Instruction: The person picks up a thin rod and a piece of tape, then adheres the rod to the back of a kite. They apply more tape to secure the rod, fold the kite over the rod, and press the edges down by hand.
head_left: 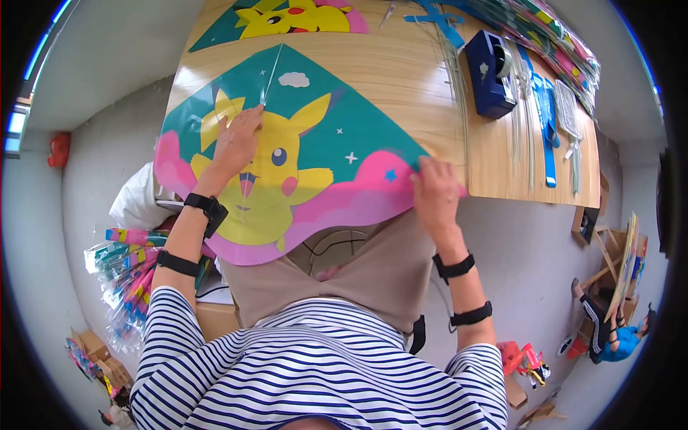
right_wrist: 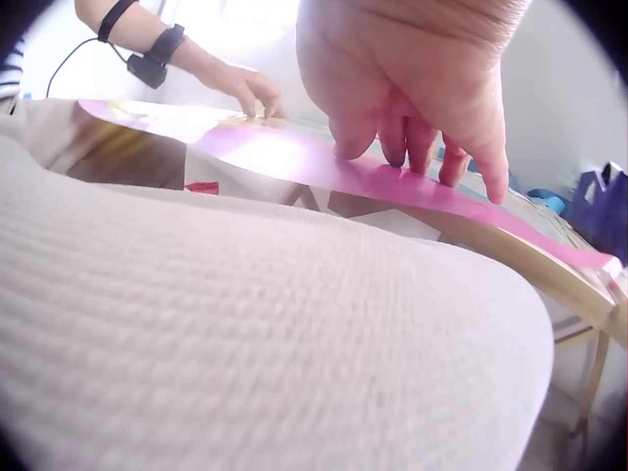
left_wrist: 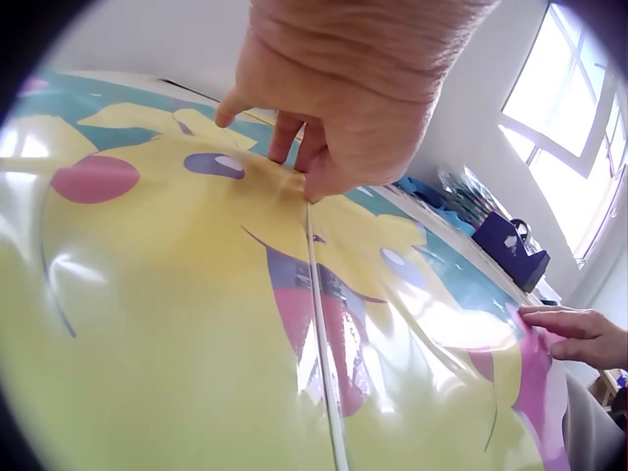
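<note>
A large diamond-shaped plastic kite (head_left: 322, 143), printed with a yellow cartoon character on green and pink, lies across the table and overhangs its near edge above the lap. A thin white rod (left_wrist: 319, 343) runs down its middle. My left hand (head_left: 236, 143) rests on the kite's upper middle, its fingers spread and pointing down. Thumb and fingertips meet the kite at the rod. Over at the right corner, my right hand (head_left: 437, 190) presses its fingertips on the pink border (right_wrist: 392, 182), right by the kite's edge.
Another kite (head_left: 294, 20) lies at the far side. A blue tape dispenser (head_left: 490, 75), thin rods (head_left: 517, 136) and blue straps (head_left: 548, 136) lie to the right. Packaged kites (head_left: 132, 287) are bundled at the lower left. Another person (head_left: 620, 344) sits far right.
</note>
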The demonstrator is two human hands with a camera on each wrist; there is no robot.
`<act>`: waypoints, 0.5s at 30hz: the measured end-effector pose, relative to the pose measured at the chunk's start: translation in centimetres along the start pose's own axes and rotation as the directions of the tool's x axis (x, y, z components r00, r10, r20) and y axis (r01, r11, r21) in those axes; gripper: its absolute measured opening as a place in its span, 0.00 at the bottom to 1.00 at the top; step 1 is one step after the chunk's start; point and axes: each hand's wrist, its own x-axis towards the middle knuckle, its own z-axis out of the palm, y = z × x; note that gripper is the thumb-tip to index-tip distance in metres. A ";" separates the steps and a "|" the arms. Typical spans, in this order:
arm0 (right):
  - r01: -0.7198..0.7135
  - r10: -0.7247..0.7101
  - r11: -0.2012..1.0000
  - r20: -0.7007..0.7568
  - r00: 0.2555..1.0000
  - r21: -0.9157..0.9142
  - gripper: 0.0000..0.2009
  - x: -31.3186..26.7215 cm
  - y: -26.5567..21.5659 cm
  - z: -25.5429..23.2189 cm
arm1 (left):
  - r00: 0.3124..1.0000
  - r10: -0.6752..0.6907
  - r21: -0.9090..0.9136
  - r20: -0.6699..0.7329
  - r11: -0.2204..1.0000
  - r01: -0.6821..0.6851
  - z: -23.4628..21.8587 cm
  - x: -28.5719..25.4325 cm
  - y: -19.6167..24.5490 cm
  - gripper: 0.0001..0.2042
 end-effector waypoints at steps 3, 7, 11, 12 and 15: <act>-0.322 0.320 0.941 -0.028 0.947 -0.102 0.12 3.5 3.0 -1.1 | 0.999 0.040 0.051 -0.016 0.998 -0.039 0.1 0.1 -0.3 0.20; -0.476 0.477 0.848 -0.057 0.877 -0.234 0.10 7.6 5.3 -0.3 | 0.999 0.044 0.057 -0.029 0.998 -0.042 0.0 0.3 -0.2 0.19; -0.472 0.485 0.842 -0.015 0.874 -0.262 0.07 8.6 6.5 0.4 | 1.000 -0.004 0.074 -0.029 0.997 0.007 0.0 1.1 -0.8 0.16; -0.470 0.481 0.844 -0.025 0.877 -0.259 0.06 8.6 6.5 0.6 | 0.999 -0.037 0.063 -0.015 0.997 0.038 -0.1 1.3 -0.9 0.15; -0.461 0.469 0.850 -0.031 0.883 -0.257 0.06 8.5 7.0 1.1 | 0.998 -0.055 0.029 -0.040 0.998 0.056 -0.2 1.8 -1.4 0.17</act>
